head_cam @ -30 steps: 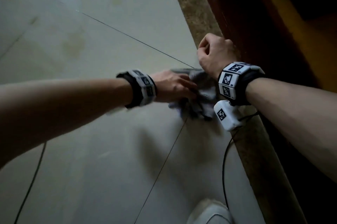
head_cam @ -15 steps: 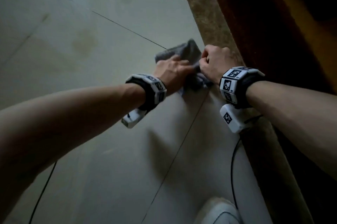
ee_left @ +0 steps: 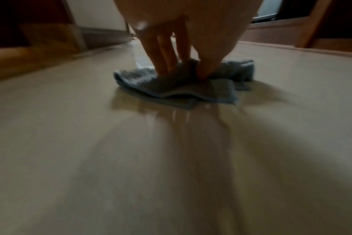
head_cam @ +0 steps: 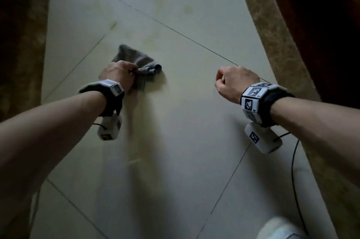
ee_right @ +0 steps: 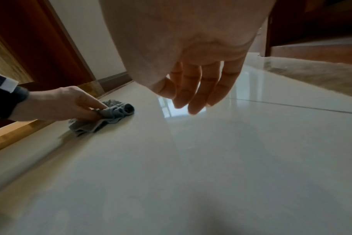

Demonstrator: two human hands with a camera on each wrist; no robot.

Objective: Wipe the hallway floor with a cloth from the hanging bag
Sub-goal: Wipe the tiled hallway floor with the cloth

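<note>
A crumpled grey cloth [head_cam: 137, 59] lies on the pale tiled hallway floor [head_cam: 194, 122], left of centre. My left hand [head_cam: 134, 70] grips its bunched near edge and presses it onto the tile. In the left wrist view the fingers [ee_left: 163, 63] and thumb dig into the cloth [ee_left: 191, 90]. The right wrist view shows the left hand [ee_right: 94, 108] pinching the folds of the cloth [ee_right: 113, 113]. My right hand [head_cam: 221, 81] hovers above the floor on the right, away from the cloth, holding nothing. Its fingers [ee_right: 195, 92] hang loosely curled.
A brown marble border strip [head_cam: 272, 34] and a dark wooden door frame [head_cam: 321, 24] run along the right side. Another dark border [head_cam: 25, 44] runs along the left. A white shoe [head_cam: 280, 229] and a black cable [head_cam: 293, 170] are at the bottom right. Faint stains [head_cam: 188, 9] mark the tiles ahead.
My left hand has swept the cloth left, away from the right border. My right hand has let go of the cloth and stays on the right.
</note>
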